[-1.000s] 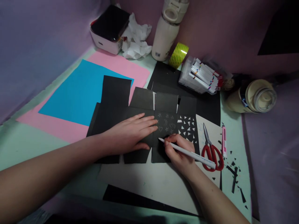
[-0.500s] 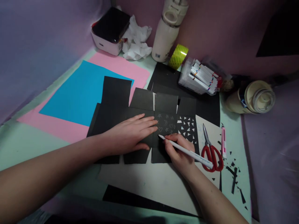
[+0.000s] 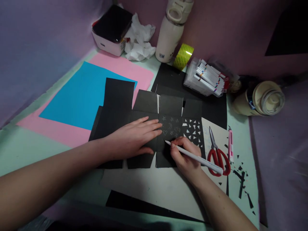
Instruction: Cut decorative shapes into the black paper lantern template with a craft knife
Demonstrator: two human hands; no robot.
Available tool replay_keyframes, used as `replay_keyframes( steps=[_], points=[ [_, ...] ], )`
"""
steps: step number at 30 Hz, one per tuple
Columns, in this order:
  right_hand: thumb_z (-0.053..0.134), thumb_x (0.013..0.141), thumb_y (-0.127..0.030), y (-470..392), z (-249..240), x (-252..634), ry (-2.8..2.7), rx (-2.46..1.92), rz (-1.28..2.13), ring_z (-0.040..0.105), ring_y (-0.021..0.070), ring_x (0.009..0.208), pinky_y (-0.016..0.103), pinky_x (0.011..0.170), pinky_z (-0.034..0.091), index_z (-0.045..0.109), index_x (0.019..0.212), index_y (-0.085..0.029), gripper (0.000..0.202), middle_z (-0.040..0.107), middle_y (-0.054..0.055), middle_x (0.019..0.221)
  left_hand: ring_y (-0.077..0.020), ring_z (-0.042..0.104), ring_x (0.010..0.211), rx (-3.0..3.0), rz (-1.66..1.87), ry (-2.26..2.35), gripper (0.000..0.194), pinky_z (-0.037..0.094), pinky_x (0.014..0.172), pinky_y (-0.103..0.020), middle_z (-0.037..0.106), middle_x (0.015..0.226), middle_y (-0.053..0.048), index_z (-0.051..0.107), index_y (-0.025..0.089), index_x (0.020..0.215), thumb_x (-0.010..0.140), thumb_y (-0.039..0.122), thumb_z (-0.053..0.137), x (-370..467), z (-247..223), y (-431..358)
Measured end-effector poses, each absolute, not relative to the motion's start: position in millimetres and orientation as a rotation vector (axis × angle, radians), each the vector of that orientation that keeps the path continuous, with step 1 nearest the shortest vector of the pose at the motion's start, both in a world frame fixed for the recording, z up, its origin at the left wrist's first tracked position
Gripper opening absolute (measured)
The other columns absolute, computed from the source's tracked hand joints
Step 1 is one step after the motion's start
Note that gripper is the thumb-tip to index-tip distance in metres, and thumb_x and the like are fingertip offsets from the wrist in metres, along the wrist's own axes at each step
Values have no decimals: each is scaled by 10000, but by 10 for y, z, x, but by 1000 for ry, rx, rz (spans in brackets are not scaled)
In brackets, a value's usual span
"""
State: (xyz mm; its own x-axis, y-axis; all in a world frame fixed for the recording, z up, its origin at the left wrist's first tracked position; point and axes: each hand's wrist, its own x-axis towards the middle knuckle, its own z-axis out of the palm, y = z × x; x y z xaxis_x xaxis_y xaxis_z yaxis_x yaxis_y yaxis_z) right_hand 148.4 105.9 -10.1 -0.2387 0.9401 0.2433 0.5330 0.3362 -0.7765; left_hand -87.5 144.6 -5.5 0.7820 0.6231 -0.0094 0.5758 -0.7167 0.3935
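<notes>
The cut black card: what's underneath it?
The black card overlaps blue paper, pink paper, a pale sheet and another black sheet. Whatever its solid middle covers can't be seen.

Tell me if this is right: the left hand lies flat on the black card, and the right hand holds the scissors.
Not quite: the head view shows the right hand holding a white pen; the scissors lie nearby. The left hand does lie flat on the black card.

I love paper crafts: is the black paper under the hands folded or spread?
Spread: the black paper lies open, its flaps out along both long edges, the left hand flat on it.
</notes>
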Motion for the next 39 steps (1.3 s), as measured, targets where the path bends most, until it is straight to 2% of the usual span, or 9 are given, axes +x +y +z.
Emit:
replay_keyframes(
  steps=[7,22,39],
  points=[
    [590,851,-160,1057,-123,1504,-1896,-1288,713,599,120,605,249,580,473,573,757,-210,108,638,-11,687,-238,274,1468,2577,199,909,616,153,1218,-425,391,1539,-119,443,157,1418,913,476,595,-879,-53,1440],
    [607,867,-188,1066,-109,1468,-1949,-1212,717,678,147,668,261,598,527,627,820,-215,58,709,19,750,-236,284,1464,2577,205,913,605,160,1216,-420,396,1536,-115,443,164,1419,920,478,583,-874,-59,1441],
    [595,868,-169,1050,-105,1462,-1861,-1336,692,612,122,621,244,588,485,607,784,-209,94,664,0,716,-239,271,1468,2603,150,916,636,149,1217,-419,378,1548,-115,433,153,1426,908,479,605,-873,-51,1448]
  ],
)
